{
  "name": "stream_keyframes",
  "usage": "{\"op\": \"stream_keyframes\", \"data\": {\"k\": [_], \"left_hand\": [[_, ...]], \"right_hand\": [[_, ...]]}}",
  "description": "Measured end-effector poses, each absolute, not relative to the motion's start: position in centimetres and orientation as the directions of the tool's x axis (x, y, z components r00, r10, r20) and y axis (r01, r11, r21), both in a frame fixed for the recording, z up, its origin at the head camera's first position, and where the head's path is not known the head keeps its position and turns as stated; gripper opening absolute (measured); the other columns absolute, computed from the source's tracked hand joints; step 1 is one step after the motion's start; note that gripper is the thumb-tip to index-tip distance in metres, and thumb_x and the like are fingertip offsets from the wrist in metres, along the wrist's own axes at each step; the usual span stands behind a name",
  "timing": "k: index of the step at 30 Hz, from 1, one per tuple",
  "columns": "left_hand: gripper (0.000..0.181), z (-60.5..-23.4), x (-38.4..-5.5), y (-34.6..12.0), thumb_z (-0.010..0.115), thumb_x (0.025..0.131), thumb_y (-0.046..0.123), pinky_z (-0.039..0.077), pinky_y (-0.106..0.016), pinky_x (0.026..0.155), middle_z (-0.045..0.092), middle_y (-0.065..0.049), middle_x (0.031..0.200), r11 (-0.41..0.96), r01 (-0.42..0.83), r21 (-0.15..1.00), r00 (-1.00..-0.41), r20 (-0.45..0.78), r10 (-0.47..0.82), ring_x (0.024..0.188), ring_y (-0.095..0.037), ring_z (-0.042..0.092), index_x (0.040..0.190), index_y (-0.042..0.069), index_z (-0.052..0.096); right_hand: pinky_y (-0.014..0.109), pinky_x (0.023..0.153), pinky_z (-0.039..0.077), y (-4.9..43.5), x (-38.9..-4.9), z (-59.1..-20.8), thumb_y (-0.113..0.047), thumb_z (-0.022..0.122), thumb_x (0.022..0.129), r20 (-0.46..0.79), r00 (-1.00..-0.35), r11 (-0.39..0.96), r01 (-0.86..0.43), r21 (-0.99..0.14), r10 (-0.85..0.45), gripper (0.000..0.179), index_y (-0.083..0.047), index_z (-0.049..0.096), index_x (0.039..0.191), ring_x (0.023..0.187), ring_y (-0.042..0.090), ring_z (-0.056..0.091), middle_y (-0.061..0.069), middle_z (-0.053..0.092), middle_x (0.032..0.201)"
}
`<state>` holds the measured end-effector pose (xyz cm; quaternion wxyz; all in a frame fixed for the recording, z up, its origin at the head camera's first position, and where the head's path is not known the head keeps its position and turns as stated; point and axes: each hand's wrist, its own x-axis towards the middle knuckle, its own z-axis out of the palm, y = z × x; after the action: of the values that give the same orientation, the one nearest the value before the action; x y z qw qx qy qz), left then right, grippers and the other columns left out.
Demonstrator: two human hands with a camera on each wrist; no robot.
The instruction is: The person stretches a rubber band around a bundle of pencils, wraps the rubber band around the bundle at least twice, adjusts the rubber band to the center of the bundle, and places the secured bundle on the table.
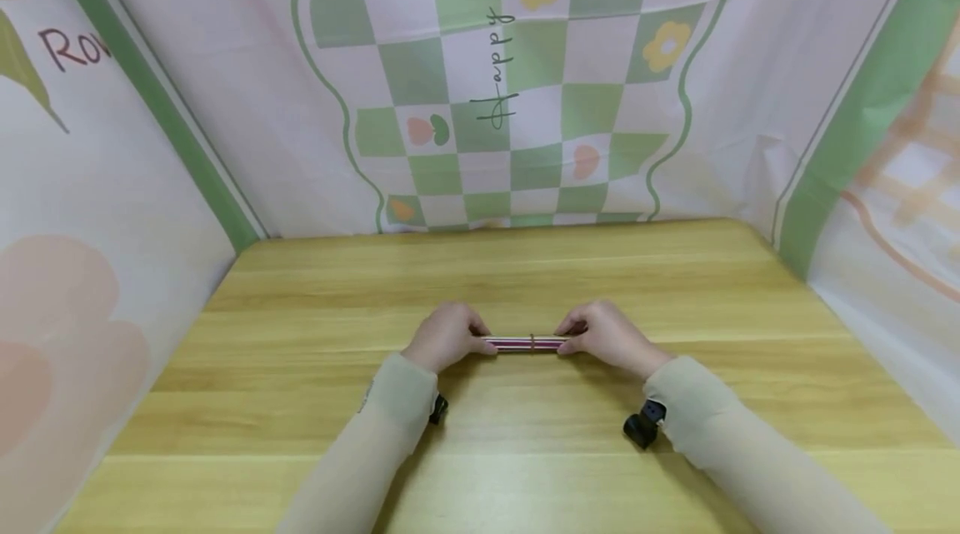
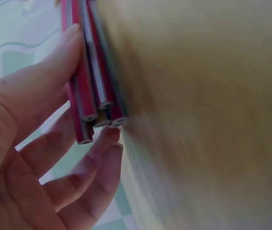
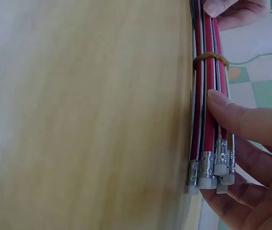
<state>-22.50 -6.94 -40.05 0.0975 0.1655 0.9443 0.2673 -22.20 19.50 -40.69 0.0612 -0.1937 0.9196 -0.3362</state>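
Observation:
A bundle of red-and-dark striped pencils (image 1: pixel 513 344) lies crosswise at the middle of the wooden table, bound near its centre by a brown rubber band (image 3: pixel 211 56). My left hand (image 1: pixel 450 336) grips the left end, thumb on the near side and fingers beyond. In the left wrist view that end shows flat, unsharpened pencil ends (image 2: pixel 89 117), slightly staggered. At the other end, my right hand (image 1: pixel 609 339) pinches the bundle between thumb and fingers. White erasers (image 3: pixel 206 183) in silver metal collars stick out there, also at uneven lengths.
The wooden table (image 1: pixel 510 467) reaches back to a hanging cloth (image 1: pixel 480 59) with green checks and flowers. Printed cloth walls also stand on the left and right. Small black wrist devices (image 1: pixel 642 426) show at both sleeve cuffs.

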Motion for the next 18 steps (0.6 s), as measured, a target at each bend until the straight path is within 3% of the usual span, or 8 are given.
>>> {"op": "stream_keyframes", "data": {"k": [5, 10, 18], "left_hand": [[0.026, -39.91, -22.07, -6.5, 0.079, 0.083, 0.035, 0.055, -0.037, 0.093, 0.076, 0.001, 0.106, 0.852, 0.324, 0.412, -0.922, -0.063, 0.381, 0.104, -0.019, 0.069, 0.102, 0.017, 0.08], [0.024, -39.84, -21.82, -6.4, 0.076, 0.087, 0.036, 0.057, -0.034, 0.083, 0.077, 0.002, 0.104, 0.857, 0.401, 0.323, -0.904, -0.012, 0.427, 0.096, -0.016, 0.07, 0.101, 0.017, 0.08], [0.036, -39.97, -21.72, -6.89, 0.076, 0.086, 0.038, 0.053, -0.039, 0.096, 0.074, -0.003, 0.114, 0.848, 0.36, 0.39, -0.912, -0.042, 0.407, 0.109, -0.023, 0.067, 0.112, 0.013, 0.076]], "right_hand": [[0.041, 0.083, 0.056, 19.45, -22.27, -40.73, -0.013, 0.081, 0.081, 0.01, -0.918, 0.696, -0.307, -0.648, -0.396, 0.017, -0.007, 0.077, 0.096, 0.09, 0.018, 0.067, 0.004, 0.075, 0.093], [0.041, 0.084, 0.055, 19.49, -22.3, -40.69, -0.014, 0.08, 0.082, -0.007, -0.919, 0.696, -0.293, -0.655, -0.393, 0.019, -0.006, 0.076, 0.099, 0.091, 0.018, 0.066, 0.005, 0.074, 0.096], [0.039, 0.084, 0.054, 19.84, -22.25, -40.81, -0.016, 0.078, 0.085, -0.004, -0.915, 0.69, -0.301, -0.658, -0.403, 0.025, -0.004, 0.074, 0.107, 0.093, 0.017, 0.065, 0.007, 0.074, 0.101]]}}
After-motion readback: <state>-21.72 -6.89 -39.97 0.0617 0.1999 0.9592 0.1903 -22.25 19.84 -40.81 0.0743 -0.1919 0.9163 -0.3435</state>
